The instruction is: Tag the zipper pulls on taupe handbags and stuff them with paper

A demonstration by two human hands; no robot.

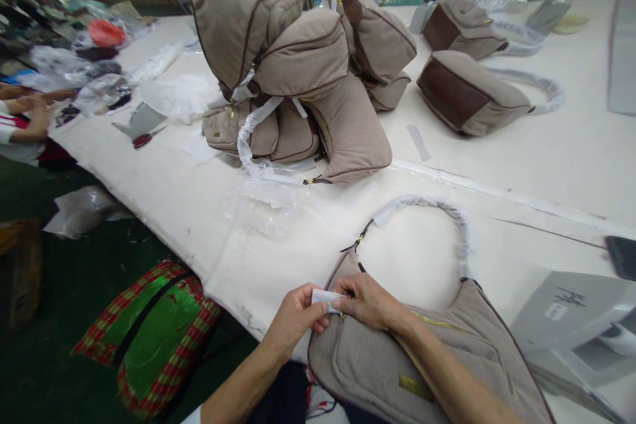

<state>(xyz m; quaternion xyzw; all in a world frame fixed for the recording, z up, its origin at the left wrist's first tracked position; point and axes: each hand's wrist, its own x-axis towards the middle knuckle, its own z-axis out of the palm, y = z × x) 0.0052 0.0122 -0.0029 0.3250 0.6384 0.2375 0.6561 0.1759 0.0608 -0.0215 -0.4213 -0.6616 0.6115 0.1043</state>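
A taupe corduroy shoulder bag [377, 358] with dark piping lies at the table's near edge, its front facing up. Its strap [464, 232] is wrapped in white film and arches away from me. Over the bag's left end, my left hand [301, 311] pinches one end of a small strip of white paper [325, 298]. The strip's other end is between the thumb and fingers of my right hand [370, 301], close to a zipper pull. A gold zipper [440, 322] and a gold-coloured plate [416, 387] show on the bag beside my right forearm.
A heap of similar bags [303, 53] stands mid-table, with two more bags [472, 93] at the right. Grey boards [561, 318] lie near right. Clear plastic [263, 205] sits by the heap. A plaid bag [154, 338] is on the floor; another person's arms [34, 112] show far left.
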